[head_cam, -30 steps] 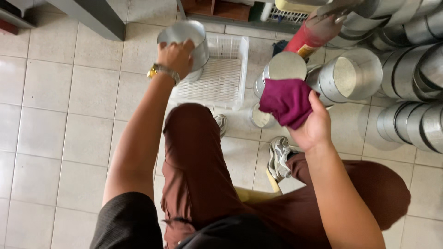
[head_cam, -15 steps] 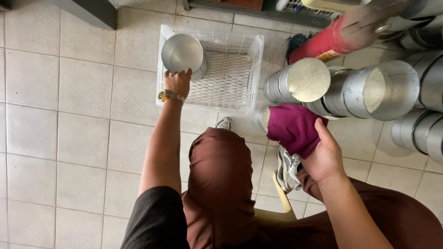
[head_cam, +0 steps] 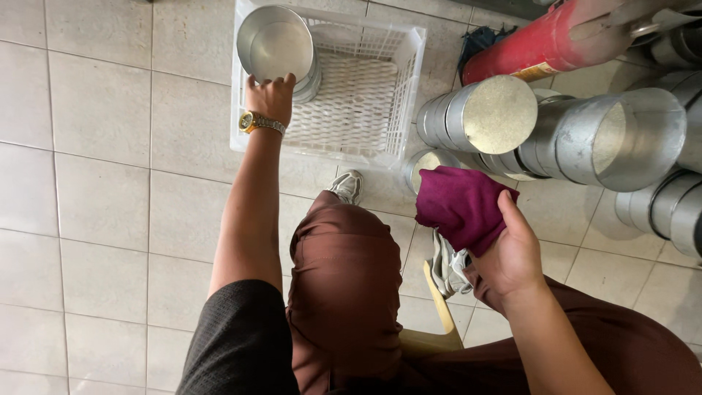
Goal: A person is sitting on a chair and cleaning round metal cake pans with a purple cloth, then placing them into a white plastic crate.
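Observation:
My left hand (head_cam: 269, 96), with a gold wristwatch, grips the rim of a round metal tin (head_cam: 276, 45) held over the near left corner of a white plastic crate (head_cam: 401, 95). My right hand (head_cam: 512, 249) holds a bunched maroon cloth (head_cam: 462, 206) above my knee. Stacks of similar metal tins (head_cam: 491, 113) lie on their sides just beyond the cloth, and one small tin (head_cam: 424, 162) stands on the floor beside the crate.
More metal tins (head_cam: 621, 139) are piled at the right, with others (head_cam: 669, 212) behind them. A red cylinder (head_cam: 556, 40) lies at the top right. Pale floor tiles (head_cam: 95, 183) stretch to the left. My legs in brown trousers and grey shoes (head_cam: 347, 186) fill the lower middle.
My left hand has carried the tin further over the crate's corner. The view has shifted downward and closer. My right hand still holds the cloth at the same spot.

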